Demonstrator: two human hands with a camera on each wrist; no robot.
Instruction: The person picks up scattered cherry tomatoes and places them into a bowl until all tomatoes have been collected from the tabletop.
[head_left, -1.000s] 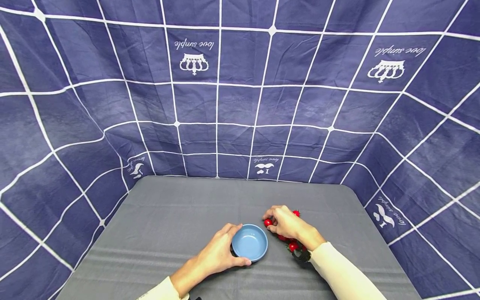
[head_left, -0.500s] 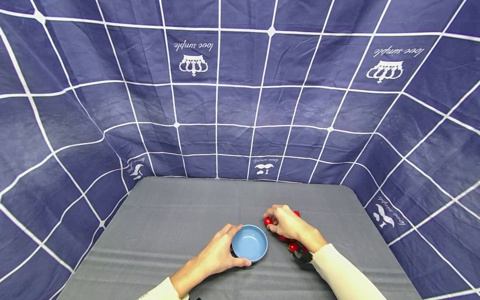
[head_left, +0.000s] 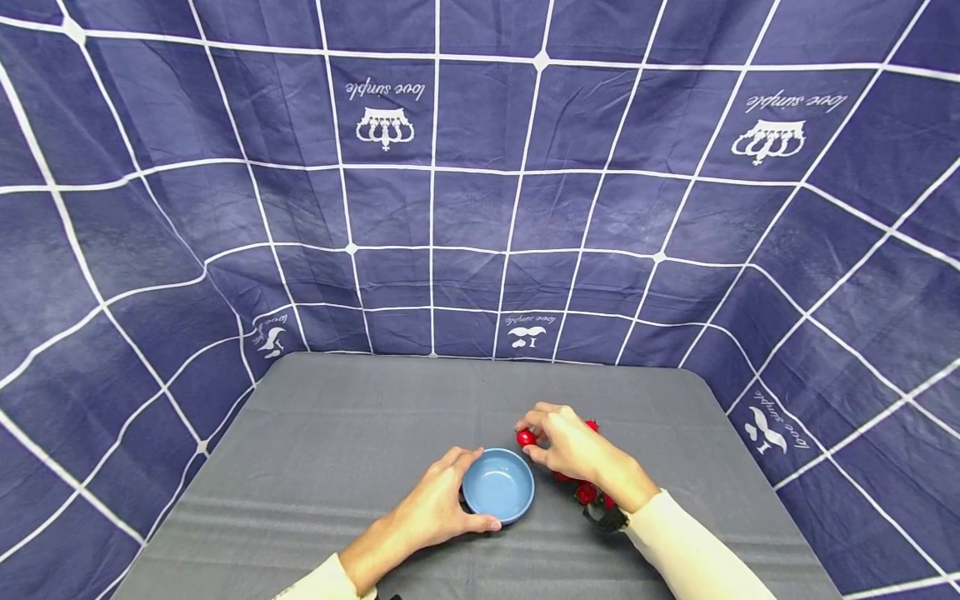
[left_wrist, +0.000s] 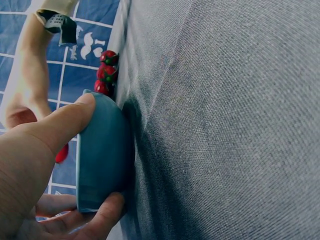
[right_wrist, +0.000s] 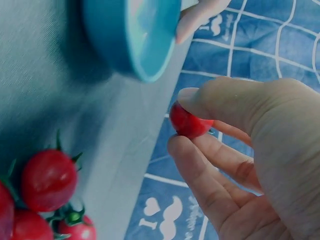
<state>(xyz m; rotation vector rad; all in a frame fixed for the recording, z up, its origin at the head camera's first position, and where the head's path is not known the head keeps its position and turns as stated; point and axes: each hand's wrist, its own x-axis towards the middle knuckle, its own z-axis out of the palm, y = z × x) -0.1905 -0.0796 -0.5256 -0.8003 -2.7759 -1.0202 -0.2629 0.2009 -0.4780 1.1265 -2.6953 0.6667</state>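
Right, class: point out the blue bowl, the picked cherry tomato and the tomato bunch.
blue bowl point(head_left: 498, 485), head view, inside bottom.
cherry tomato point(right_wrist: 188, 123), right wrist view, its red skin.
tomato bunch point(right_wrist: 48, 179), right wrist view, largest tomato.

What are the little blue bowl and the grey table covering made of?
The blue bowl looks like smooth plastic or glazed ceramic: even colour, soft sheen, thin rim; which one is unclear. The grey table cover appears to be woven cloth: the left wrist view shows fine weave and creases.

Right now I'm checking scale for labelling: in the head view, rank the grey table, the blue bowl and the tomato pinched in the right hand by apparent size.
1. Grey table, largest.
2. Blue bowl.
3. Pinched tomato, smallest.
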